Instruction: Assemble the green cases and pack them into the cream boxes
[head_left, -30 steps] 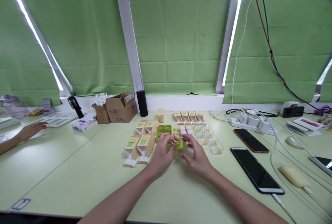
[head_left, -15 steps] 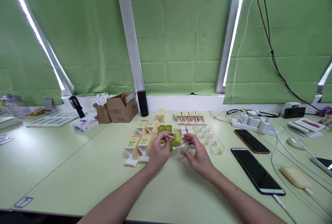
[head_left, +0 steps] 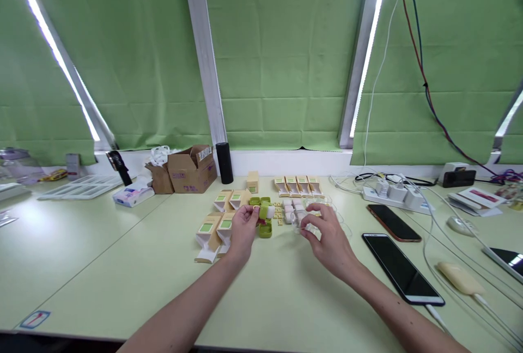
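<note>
My left hand (head_left: 244,227) pinches a small green case (head_left: 263,210) with a white block showing at its right side. In my right hand (head_left: 333,238), thumb and fingertips close on a small clear plastic cup (head_left: 298,219), partly hidden by the fingers. Just below the left fingertips lies an open green case (head_left: 265,229), with others behind. Small yellow squares (head_left: 278,210) and whitish blocks (head_left: 288,208) sit between my hands. More clear cups (head_left: 314,201) are largely covered by my right hand. Opened cream cartons (head_left: 208,233) with green labels lie beside my left hand.
Several cream cartons (head_left: 297,186) stand in a row at the back. Near the wall are a cardboard box (head_left: 188,170) and a black cylinder (head_left: 224,163). On the right lie two phones (head_left: 402,266), a power strip (head_left: 396,199) and loose cables.
My hands have drawn apart. The left moved slightly left with the green case, which now shows a white block; the right moved rightward with the clear cup.
</note>
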{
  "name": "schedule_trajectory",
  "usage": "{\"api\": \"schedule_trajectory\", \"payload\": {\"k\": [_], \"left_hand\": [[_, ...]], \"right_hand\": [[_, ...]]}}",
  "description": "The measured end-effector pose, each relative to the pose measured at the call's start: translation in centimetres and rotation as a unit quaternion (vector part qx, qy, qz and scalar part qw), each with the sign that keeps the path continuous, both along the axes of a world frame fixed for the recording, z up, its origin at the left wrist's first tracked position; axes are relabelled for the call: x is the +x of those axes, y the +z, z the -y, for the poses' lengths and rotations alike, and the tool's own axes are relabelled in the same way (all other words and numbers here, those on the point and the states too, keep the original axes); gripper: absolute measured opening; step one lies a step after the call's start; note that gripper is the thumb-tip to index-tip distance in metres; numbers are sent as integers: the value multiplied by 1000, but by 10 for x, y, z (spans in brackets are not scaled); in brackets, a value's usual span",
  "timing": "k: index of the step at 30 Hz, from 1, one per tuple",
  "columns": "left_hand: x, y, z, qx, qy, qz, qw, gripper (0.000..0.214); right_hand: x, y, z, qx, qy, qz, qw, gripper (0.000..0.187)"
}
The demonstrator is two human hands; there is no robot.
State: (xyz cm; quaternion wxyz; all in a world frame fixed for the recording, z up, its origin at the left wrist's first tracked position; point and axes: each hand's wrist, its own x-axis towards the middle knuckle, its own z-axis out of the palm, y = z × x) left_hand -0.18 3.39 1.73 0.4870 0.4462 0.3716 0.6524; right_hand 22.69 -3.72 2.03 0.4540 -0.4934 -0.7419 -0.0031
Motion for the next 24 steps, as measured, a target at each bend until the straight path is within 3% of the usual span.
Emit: {"api": "schedule_trajectory", "payload": {"k": [4,9,24], "left_hand": [[2,-4,-1,-5,-2,-6,1000,53],[3,-6,-1,-13,-11,-10,1000,52],[4,-4,3,-19,-32,-1,999,48]], "right_hand": [[26,-6,10,44,-73,102,991,12],[53,-23,13,29,-112,199,973,13],[73,-37,-3,18,-144,241,959,13]]}}
